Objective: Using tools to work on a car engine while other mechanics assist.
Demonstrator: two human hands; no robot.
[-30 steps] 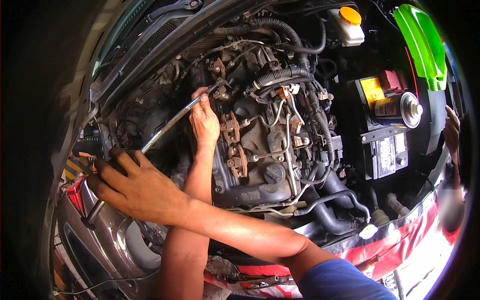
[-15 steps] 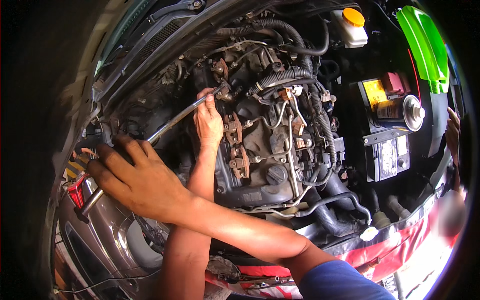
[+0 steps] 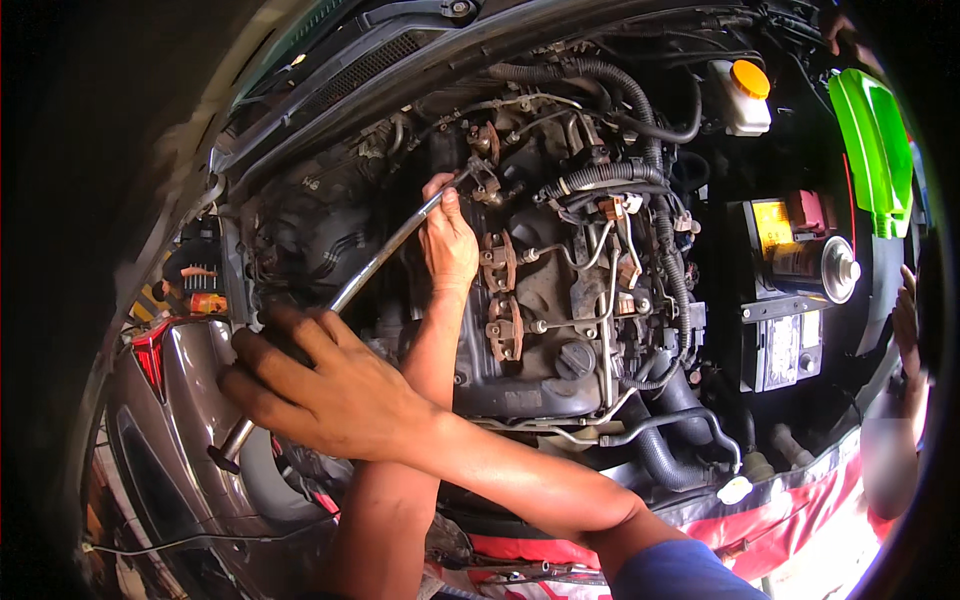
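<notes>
My left hand (image 3: pixel 447 240) grips a long chrome bar (image 3: pixel 378 260) near its upper end, which meets a metal fitting (image 3: pixel 485 182) on the engine. My crossed-over right hand (image 3: pixel 325 390) has its fingers curled over the lower part of the bar, whose black-tipped end sticks out beyond it. Beside my left hand, rusty clamps (image 3: pixel 503 262) sit along the engine's top (image 3: pixel 545 385), among metal pipes and ribbed hoses (image 3: pixel 640 100).
An open hood's dark edge borders the left, beside a brown car (image 3: pixel 175 400). At right are a battery (image 3: pixel 780 350), spray can (image 3: pixel 838 270), white reservoir (image 3: pixel 745 105) and green jug (image 3: pixel 870 140). Other people's hands show at right (image 3: pixel 908 320) and top right (image 3: pixel 845 35).
The whole scene has shifted right and somewhat down in the picture. My hands stay on the bar. Another person's hand now shows at the top right.
</notes>
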